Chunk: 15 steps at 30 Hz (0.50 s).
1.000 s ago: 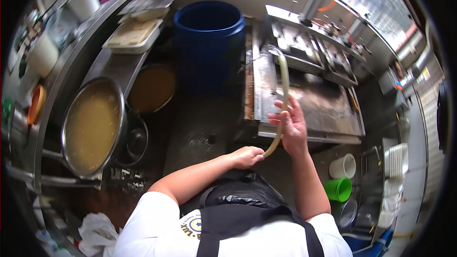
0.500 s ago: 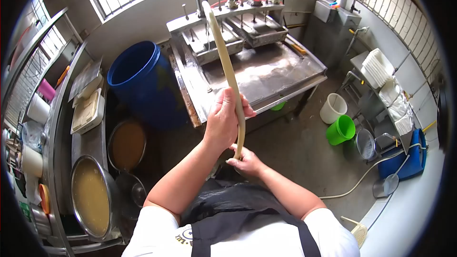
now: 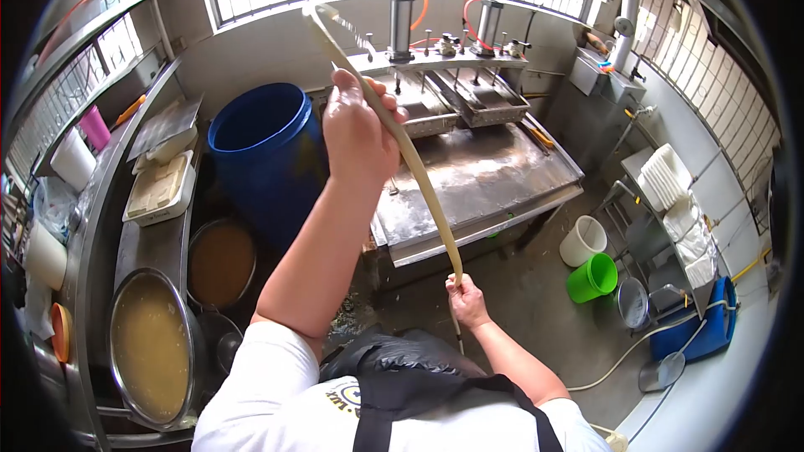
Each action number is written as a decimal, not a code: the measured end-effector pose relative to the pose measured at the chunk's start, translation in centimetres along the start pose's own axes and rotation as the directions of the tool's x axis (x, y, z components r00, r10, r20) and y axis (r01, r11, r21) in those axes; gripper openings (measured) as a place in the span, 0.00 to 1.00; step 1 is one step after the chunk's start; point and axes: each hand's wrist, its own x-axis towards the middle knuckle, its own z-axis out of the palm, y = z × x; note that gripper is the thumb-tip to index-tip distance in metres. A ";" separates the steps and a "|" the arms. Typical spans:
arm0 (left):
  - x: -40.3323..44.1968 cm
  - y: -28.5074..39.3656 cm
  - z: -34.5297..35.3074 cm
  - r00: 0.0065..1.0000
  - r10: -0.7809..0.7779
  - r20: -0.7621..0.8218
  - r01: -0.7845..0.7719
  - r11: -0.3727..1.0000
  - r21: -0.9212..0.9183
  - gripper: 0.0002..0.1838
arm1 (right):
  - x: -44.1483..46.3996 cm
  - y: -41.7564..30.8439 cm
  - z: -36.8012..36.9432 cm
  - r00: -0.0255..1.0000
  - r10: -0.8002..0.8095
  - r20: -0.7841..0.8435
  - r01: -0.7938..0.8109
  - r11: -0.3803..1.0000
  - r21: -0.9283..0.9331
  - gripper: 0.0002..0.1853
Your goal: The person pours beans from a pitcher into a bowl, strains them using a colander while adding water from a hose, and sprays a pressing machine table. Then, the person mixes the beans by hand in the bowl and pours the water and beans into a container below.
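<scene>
A pale, flexible hose (image 3: 429, 192) runs slantwise across the middle, its upper end curving over near the wall, where a whitish streak shows beside it. My left hand (image 3: 362, 124) is raised and wrapped around the upper part of the hose, left of the metal press (image 3: 469, 88). Lower down, my right hand (image 3: 467, 300) is closed around the hose in front of my dark apron (image 3: 410, 393). A thin end of the hose hangs below that hand.
At left are a blue barrel (image 3: 264, 130), a basin of yellowish liquid (image 3: 115, 326), a brown-filled basin (image 3: 194, 272) and a white tray (image 3: 186, 192). Buckets, including a green one (image 3: 592, 277), stand on the floor at right, near a shelf with white trays (image 3: 664, 177).
The view has turned right. My left hand has moved from the hose's low part to its upper part and risen further; my right hand has gone from the upper part to the low part.
</scene>
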 end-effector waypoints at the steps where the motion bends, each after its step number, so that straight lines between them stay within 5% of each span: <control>1: 2.1 0.5 -1.7 0.999 0.048 -0.004 -0.048 0.999 -0.026 0.23 | 0.9 -1.2 0.3 1.000 -0.027 -0.008 0.027 0.999 -0.036 0.17; 4: 8.7 2.1 -6.7 0.986 0.155 -0.062 -0.160 0.983 -0.085 0.21 | 4.3 -4.2 1.9 0.990 -0.131 -0.050 0.127 0.989 -0.072 0.17; 6: 11.4 3.1 -8.9 0.955 0.179 -0.236 -0.173 0.984 0.048 0.21 | 7.7 -6.2 3.4 0.980 -0.199 -0.018 0.198 0.978 -0.065 0.25; 8: 14.6 0.9 -16.5 0.988 0.113 -0.102 -0.108 0.993 0.052 0.22 | 11.6 -10.1 4.7 0.957 -0.289 0.035 0.291 0.946 -0.143 0.28; 10: 12.0 -3.0 -20.2 0.983 -0.086 -0.165 0.106 0.987 0.119 0.20 | 15.9 -11.1 6.0 0.961 -0.238 0.139 0.267 0.928 -0.259 0.29; 11: 10.5 -7.2 -22.8 0.959 -0.055 -0.278 0.122 0.966 0.229 0.13 | 17.7 -12.7 6.4 0.951 -0.238 0.199 0.291 0.905 -0.310 0.29; 13: 4.2 -12.9 -28.4 0.949 -0.303 -0.084 0.302 0.806 0.509 0.03 | 19.7 -17.0 6.7 0.923 -0.190 0.335 0.325 0.850 -0.415 0.27; 14: 1.4 -14.6 -29.9 0.839 -0.543 -0.025 0.427 0.630 0.649 0.07 | 20.3 -18.4 6.9 0.902 -0.141 0.408 0.340 0.815 -0.470 0.25; 15: -1.9 -15.6 -29.6 0.623 -0.782 0.010 0.652 0.527 0.546 0.11 | 20.8 -18.2 7.7 0.918 -0.068 0.391 0.264 0.840 -0.474 0.22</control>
